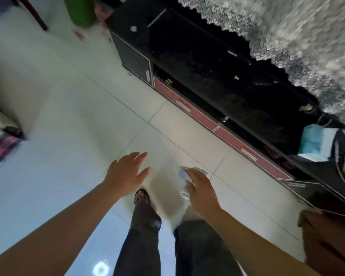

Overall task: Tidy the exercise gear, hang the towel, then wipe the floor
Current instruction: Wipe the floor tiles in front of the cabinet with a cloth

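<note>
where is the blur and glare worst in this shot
Head view: motion blur smears the rug and the left edge; the cloth held in the right hand is soft and washed out; the left hand is sharper; a ring-shaped glare sits on the glossy floor near the bottom; the black cabinet is underexposed.

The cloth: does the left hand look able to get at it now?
Probably yes: the left hand is open, beside the cloth that the right hand grips, with nothing between them.

The head camera is looking steeply down from above, wide and tilted, close over the left hand and right hand, taking in legs, tiled floor and a dark cabinet slanting across upper right
</note>
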Available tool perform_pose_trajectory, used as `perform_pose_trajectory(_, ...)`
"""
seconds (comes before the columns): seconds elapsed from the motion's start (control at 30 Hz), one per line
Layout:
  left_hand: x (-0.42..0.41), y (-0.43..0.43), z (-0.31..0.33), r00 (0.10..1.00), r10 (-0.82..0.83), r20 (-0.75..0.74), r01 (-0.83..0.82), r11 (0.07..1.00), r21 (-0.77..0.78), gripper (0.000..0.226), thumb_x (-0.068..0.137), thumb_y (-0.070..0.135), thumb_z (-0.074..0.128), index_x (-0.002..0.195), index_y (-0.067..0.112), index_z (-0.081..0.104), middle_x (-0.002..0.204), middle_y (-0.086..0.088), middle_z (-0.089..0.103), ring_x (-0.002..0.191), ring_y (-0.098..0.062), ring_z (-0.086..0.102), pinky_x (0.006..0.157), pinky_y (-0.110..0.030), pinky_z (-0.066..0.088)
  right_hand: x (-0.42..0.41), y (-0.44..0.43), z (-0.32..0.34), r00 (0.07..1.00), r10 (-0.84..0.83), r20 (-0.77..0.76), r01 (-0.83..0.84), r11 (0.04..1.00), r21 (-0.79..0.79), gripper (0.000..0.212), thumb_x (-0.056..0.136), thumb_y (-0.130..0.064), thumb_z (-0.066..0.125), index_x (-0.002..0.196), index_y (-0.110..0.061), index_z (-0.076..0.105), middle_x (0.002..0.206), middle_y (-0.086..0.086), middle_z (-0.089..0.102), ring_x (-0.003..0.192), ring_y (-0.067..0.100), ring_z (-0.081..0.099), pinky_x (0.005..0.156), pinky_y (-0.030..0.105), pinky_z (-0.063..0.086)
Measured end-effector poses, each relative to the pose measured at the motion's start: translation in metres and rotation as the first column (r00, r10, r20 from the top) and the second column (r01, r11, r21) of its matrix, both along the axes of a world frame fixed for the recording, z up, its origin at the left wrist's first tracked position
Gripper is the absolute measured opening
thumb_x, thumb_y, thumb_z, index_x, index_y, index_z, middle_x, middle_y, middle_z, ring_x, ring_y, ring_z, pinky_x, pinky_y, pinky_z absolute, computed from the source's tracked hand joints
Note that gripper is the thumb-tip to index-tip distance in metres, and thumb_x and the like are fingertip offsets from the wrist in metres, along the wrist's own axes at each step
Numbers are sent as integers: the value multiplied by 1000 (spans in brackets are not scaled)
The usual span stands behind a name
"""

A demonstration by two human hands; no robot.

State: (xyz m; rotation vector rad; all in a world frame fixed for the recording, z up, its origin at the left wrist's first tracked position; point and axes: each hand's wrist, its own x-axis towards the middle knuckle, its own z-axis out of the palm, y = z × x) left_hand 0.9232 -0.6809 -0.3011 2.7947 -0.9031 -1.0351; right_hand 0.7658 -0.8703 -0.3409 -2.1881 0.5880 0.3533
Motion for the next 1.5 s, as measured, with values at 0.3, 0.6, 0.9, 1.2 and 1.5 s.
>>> perform_pose_trajectory(0.3,-18,50,136,969,242,57,-226,954,-198,66,90,59,24,146,24,26,150,-2,34,136,-21,34,108,-47,33,17,-1,130,993,34,116,-37,999,21,23,97,-27,43,116,-30,55,85,-11,52,75,8,53,72,24,46)
perform_pose_trajectory(0.6,17,118,183,935,355,3,-334,884,-328,59,94,52,34,145,23,29,149,-3,35,135,-24,34,108,-44,33,97,61,195,974,94,206,-40,966,-255,31,95,-35,29,114,-29,53,101,-6,57,89,16,59,73,41,55)
perform_pose_trajectory(0.9,54,207,206,878,472,82,-414,834,-364,59,93,51,32,145,24,27,150,-3,33,136,-23,33,110,-42,31,177,144,224,896,328,300,-249,930,-272,29,98,-32,41,76,-50,45,75,-21,45,69,8,51,79,38,55)
perform_pose_trajectory(1.2,116,255,202,798,599,65,-547,765,-340,76,82,73,19,144,30,28,151,1,32,138,-20,30,110,-51,29,268,185,254,900,282,332,-308,951,28,36,98,-14,40,80,-46,37,86,-15,49,78,-6,45,73,6,34)
perform_pose_trajectory(1.5,293,261,211,787,609,105,-555,771,-313,79,81,71,17,145,26,28,152,-4,30,139,-23,28,111,-51,28,461,201,243,915,275,295,-367,871,327,46,92,-31,50,61,-6,27,49,-1,28,41,10,31,41,18,32)
